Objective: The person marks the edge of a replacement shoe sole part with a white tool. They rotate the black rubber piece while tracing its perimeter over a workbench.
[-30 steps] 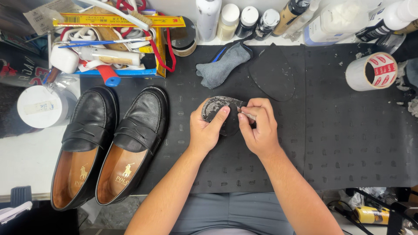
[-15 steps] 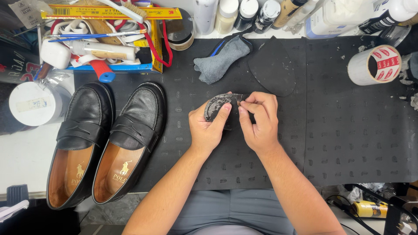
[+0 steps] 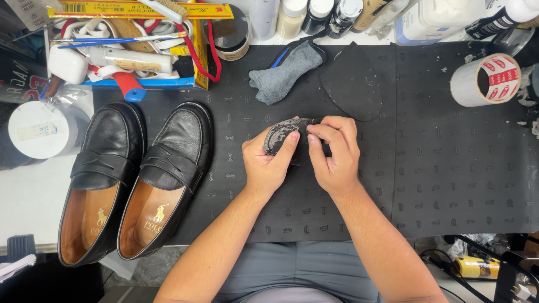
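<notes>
Worn, dark grey curved rubber heel piece (image 3: 282, 134) sits at the centre of the frame, held just above the black patterned rubber mat (image 3: 449, 179). Left hand (image 3: 268, 163) comes up from the lower middle, forearm angled to the upper right, fingers curled under the piece and thumb pressed along its lower edge. Right hand (image 3: 332, 154) comes in from the lower right, fingers bent over and closed in a pinch on the right end of the piece; the exact fingertip contact is hidden. Both hands are closed on the piece, which lies between them and touches both.

Pair of black leather loafers with tan lining (image 3: 135, 179) stands on the left of the mat, well apart from the hands. Flat black oval sole sheet (image 3: 351, 84) lies just above the right hand, with a grey folded cloth (image 3: 283, 73) beside it. White tape roll (image 3: 485, 80) is at the upper right.
</notes>
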